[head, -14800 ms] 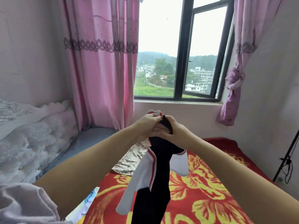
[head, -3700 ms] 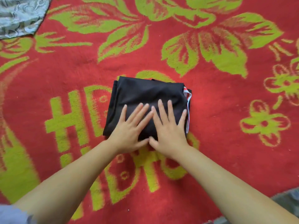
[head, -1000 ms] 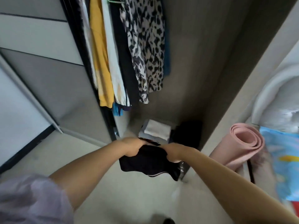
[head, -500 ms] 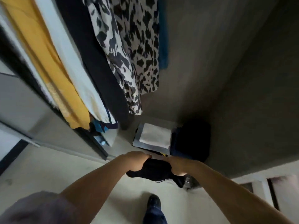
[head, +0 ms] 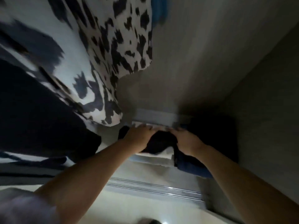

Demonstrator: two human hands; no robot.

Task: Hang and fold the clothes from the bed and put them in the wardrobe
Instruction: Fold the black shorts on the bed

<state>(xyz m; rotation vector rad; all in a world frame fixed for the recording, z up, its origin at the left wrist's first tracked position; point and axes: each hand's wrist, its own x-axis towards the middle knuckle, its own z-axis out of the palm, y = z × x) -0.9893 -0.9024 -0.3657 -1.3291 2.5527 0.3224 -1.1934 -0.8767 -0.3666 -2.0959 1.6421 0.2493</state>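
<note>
Spotted dress point(head: 123, 50) crowds the left — dark pile point(head: 210, 136) blocks right.

- Two hands showing: left hand point(head: 139, 135), right hand point(head: 186, 140), both lying on one folded black garment point(head: 159, 143).
- One pale folded pile point(head: 153, 156) sitting under it.
- One dark folded pile point(head: 208, 136) sitting beside that.
- Hanging: one spotted black-and-white garment point(head: 116, 50), one dark garment point(head: 37, 113), one blue one point(head: 159, 10); others too blurred for counting.
- One door track point(head: 153, 188) running along the front.
</note>
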